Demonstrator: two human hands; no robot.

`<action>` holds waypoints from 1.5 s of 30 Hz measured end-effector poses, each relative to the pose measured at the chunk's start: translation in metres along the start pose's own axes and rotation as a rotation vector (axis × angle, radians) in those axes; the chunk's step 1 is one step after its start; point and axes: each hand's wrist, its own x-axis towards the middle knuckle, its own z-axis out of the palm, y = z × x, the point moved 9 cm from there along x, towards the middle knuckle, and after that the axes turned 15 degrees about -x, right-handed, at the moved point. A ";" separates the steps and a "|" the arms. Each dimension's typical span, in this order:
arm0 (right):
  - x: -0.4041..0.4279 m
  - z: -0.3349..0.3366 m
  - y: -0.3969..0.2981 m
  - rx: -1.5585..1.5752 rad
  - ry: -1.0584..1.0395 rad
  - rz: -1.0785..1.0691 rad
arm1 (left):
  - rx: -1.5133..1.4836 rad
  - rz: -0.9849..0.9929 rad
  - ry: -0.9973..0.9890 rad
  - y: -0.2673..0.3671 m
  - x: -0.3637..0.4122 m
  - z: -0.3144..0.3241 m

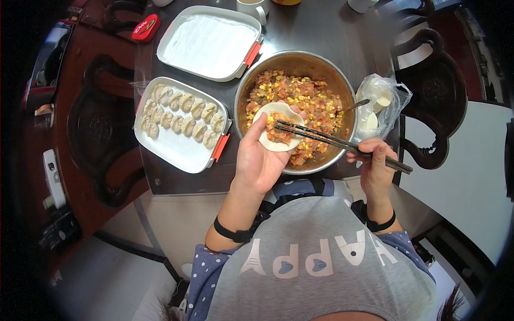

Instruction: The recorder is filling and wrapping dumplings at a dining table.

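On my left hand [261, 160] lies a round dumpling wrapper [263, 138] with a mound of filling [280, 134] at its middle; the thumb rests on its edge. My right hand [375, 160] grips dark chopsticks [341, 143], whose tips touch the filling. Beneath the wrapper stands a large metal bowl [349, 84] of minced filling with corn kernels [299, 90]. A spoon handle [358, 104] leans out at the bowl's right side. Left of the bowl, a white tray [172, 158] with red clips holds two rows of folded dumplings [187, 125].
A second white tray [209, 44], its base coated in white powder, stands behind. A clear plastic bag [387, 116] of pale wrappers lies right of the bowl. A red tin [146, 28] and a mug [253, 9] stand farther back. Dark wooden chairs [433, 88] flank the table.
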 end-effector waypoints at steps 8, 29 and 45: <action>-0.007 0.007 0.000 -0.028 -0.039 0.017 | 0.030 0.013 -0.025 0.002 -0.008 0.000; -0.017 0.028 -0.099 -0.746 -0.197 -0.480 | 0.064 0.098 0.004 0.024 -0.008 -0.012; -0.013 0.033 -0.085 -0.900 -0.288 -0.528 | 0.057 0.177 -0.020 0.043 -0.003 -0.009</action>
